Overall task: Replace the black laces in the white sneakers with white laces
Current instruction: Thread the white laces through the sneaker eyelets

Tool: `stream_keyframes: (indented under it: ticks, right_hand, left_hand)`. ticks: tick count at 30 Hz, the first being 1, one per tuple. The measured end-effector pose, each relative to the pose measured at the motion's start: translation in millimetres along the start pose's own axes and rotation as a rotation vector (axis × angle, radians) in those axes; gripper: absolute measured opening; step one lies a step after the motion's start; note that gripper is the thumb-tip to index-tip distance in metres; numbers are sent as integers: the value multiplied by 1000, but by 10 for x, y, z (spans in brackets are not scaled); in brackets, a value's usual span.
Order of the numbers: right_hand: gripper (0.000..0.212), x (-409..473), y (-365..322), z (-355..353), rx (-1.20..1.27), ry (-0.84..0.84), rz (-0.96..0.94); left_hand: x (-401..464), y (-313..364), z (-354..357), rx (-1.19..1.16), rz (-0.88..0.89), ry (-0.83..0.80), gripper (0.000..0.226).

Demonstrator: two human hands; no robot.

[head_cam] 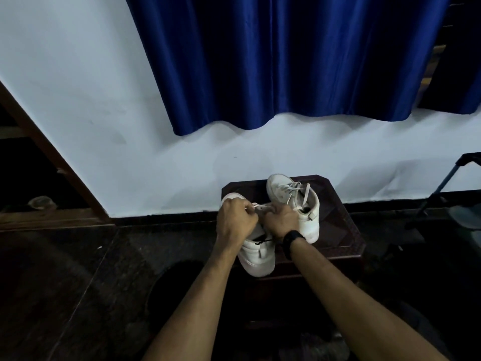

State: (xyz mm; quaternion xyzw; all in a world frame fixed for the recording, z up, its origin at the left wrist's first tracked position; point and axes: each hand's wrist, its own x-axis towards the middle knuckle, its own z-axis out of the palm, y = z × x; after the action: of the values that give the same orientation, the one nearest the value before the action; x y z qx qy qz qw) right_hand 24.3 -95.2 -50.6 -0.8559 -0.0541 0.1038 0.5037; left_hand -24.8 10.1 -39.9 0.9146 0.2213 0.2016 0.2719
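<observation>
Two white sneakers stand on a small dark wooden stool (346, 230). The right sneaker (294, 204) carries white laces, with loose ends lying across its top. The left sneaker (257, 256) is nearer to me, its heel over the stool's front edge. My left hand (235, 220) and my right hand (281, 220) sit over its lacing area, both with curled fingers pinching a white lace (259, 207) stretched between them. A short bit of black lace (263, 241) shows under my hands. The eyelets are hidden by my hands. A black watch is on my right wrist.
A white wall with a blue curtain (286, 61) rises right behind the stool. A dark wooden door frame (52, 155) slants at the left. A folded dark frame with blue tubes (442, 188) leans at the right. Dark stone floor surrounds the stool.
</observation>
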Motion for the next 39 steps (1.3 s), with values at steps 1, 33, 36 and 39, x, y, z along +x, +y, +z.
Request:
stream_keyframes:
  ticks: [1, 33, 36, 39]
  right_hand:
    - [21, -11, 20, 21, 43, 4, 30]
    - [23, 100, 492, 178, 445, -100, -145]
    - [21, 51, 447, 150, 368, -63, -184]
    - [17, 49, 422, 130, 334, -42, -203]
  left_hand:
    - [-21, -31, 2, 4, -17, 22, 24]
    - [-49, -42, 66, 109, 130, 47, 15]
    - [-52, -35, 75, 137, 115, 45, 16]
    - [-64, -28, 91, 143, 83, 58, 14]
